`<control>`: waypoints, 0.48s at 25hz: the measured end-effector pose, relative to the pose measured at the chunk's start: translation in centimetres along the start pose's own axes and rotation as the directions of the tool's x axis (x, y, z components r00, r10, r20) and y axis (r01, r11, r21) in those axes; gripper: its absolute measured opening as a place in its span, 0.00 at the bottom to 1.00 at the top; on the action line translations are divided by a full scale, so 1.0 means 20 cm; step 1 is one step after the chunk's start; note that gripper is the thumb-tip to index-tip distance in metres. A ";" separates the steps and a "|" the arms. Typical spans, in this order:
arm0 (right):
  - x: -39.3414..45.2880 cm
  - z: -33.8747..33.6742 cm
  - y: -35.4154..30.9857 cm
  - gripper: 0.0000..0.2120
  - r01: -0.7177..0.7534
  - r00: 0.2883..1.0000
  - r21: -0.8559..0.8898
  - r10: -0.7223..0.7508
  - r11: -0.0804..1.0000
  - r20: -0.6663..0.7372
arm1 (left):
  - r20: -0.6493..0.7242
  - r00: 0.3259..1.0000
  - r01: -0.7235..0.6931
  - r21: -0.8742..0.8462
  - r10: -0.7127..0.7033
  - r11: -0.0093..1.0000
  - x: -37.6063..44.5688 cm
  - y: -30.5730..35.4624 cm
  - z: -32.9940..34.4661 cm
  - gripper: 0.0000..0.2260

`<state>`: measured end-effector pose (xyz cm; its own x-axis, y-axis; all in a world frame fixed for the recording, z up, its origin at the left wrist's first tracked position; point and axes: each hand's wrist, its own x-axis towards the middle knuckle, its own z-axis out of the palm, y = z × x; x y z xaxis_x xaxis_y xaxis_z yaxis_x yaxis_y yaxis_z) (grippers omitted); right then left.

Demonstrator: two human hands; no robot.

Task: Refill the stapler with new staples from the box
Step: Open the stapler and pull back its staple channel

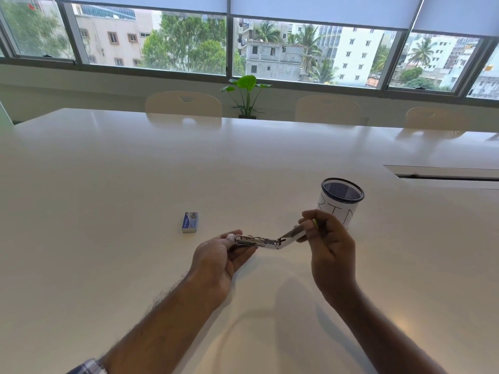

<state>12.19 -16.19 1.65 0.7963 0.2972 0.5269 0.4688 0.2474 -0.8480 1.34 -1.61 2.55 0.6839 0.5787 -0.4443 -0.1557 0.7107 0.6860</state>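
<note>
A small metal stapler (pixel 266 241) is held above the white table (pixel 108 184), swung wide open at its hinge. My left hand (pixel 220 256) grips the base end with the staple channel facing up. My right hand (pixel 328 240) pinches the lifted top arm, which angles up to the right. A small blue staple box (pixel 190 222) lies shut on the table, to the left of and beyond my left hand. I cannot tell whether staples sit in the channel.
A black mesh cup (pixel 341 202) with a white paper label stands just behind my right hand. A cable slot (pixel 442 176) is cut into the table at the right. Pale chairs (pixel 183 105) and a potted plant (pixel 247 94) line the far edge under the windows.
</note>
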 end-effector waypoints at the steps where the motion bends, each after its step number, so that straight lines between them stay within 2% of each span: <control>1: 0.00 -0.02 0.00 0.10 -0.035 0.999 0.005 0.035 0.999 -0.002 | 0.005 1.000 0.002 -0.013 -0.002 1.000 0.01 0.01 -0.01 0.11; 5: 0.01 -0.08 0.00 0.13 -0.230 0.973 -0.041 0.230 0.972 -0.016 | -0.001 1.000 0.004 -0.021 -0.004 1.000 0.03 0.01 -0.02 0.10; 8: 0.03 -0.11 0.00 0.15 -0.334 0.941 -0.157 0.339 0.929 0.003 | -0.005 1.000 -0.002 -0.029 0.002 1.000 0.04 0.01 -0.02 0.09; 10: 0.03 -0.11 0.00 0.14 -0.369 0.921 -0.255 0.389 0.894 0.030 | 0.003 1.000 -0.001 -0.018 0.001 1.000 0.04 0.00 -0.02 0.09; 12: 0.03 -0.10 -0.01 0.10 -0.323 0.923 -0.429 0.381 0.844 0.055 | 0.003 1.000 0.006 -0.009 -0.006 1.000 0.04 0.00 -0.01 0.09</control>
<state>13.31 -17.82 2.01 0.8924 0.4194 0.1664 0.3027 -0.2830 -0.9101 1.64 -1.14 2.01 0.6869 0.5731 -0.4470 -0.1576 0.7178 0.6781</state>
